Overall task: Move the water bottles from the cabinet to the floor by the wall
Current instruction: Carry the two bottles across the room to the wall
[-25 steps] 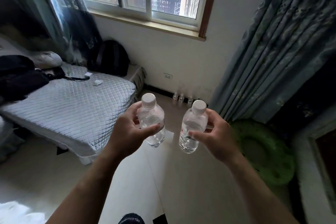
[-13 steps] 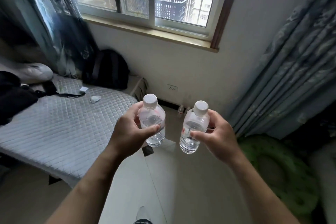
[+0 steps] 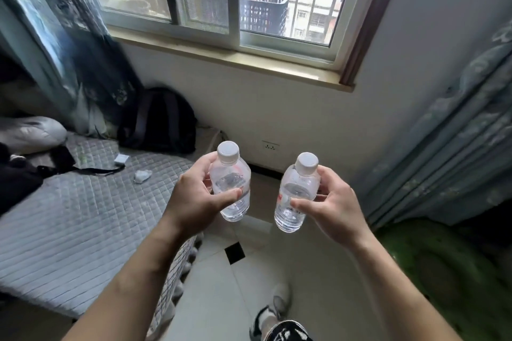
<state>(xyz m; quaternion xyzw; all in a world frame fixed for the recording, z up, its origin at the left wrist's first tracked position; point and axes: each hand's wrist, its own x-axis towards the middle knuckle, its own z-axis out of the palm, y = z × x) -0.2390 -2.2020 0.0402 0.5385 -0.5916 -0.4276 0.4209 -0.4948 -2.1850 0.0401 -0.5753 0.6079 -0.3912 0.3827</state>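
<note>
Out in front of the chest, both hands sit at about the same height, apart, w/ bare floor showing between them. Left hand wraps thumb + fingers round left bottle (small clear plastic water bottle, white screw cap). Right hand grips right bottle, same type w/ red print, more by thumb + fingertips. Both bottles are upright, held in the air, well short of the pale tiled floor at the foot of the white wall beyond the hands.

Risks (judgement):
- Right grip looks light; smooth plastic + sloshing water, so it could slip on the bend down.
- Both hands full, no spare hand to steady. Setting two down at once, one may tip + roll.
- Grey quilted mattress is close by the left forearm, green soft heap below/right of the right hand. Narrow lane, so a knock or trip is poss.

Can't see:
- Floor strip at wall base beyond the hands is partly covered by bottles + hands; can't tell what stands there.
- Cabinet is out of view.
- Fingers behind each bottle are hidden; label text is unreadable.
- Green heap is blurred, no ID.
</note>
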